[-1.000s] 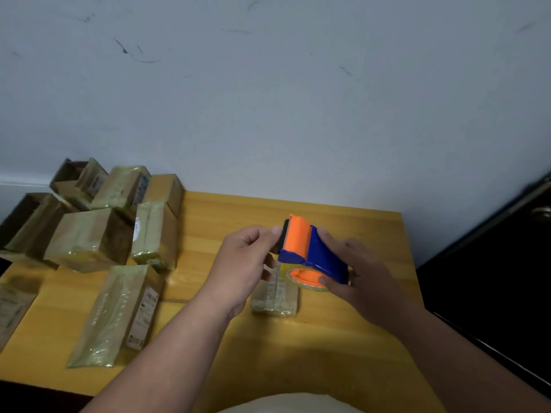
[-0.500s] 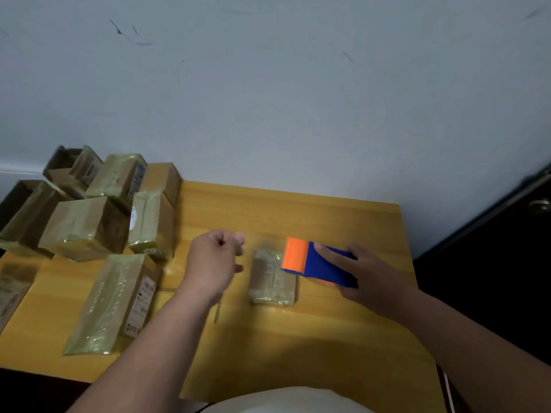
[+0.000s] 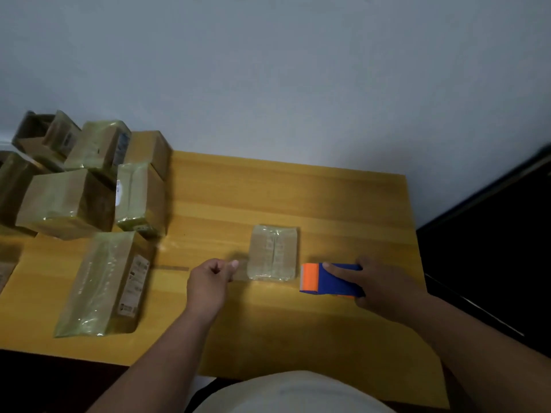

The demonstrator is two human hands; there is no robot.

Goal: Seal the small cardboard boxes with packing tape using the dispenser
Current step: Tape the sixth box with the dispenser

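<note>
Head view: at lower centre of the frame, a small taped box [image 3: 273,253] lies flat on the wooden table [image 3: 343,198]. The right hand [image 3: 377,286] grips the blue-and-orange tape dispenser [image 3: 329,280] just right of it; the left hand [image 3: 208,283], fingers curled, seems empty. Wrapped boxes [image 3: 89,189] pile at upper left.

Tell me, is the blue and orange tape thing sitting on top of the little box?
No, the tape dispenser sits on the table to the right of the small box, under the right hand.
</note>
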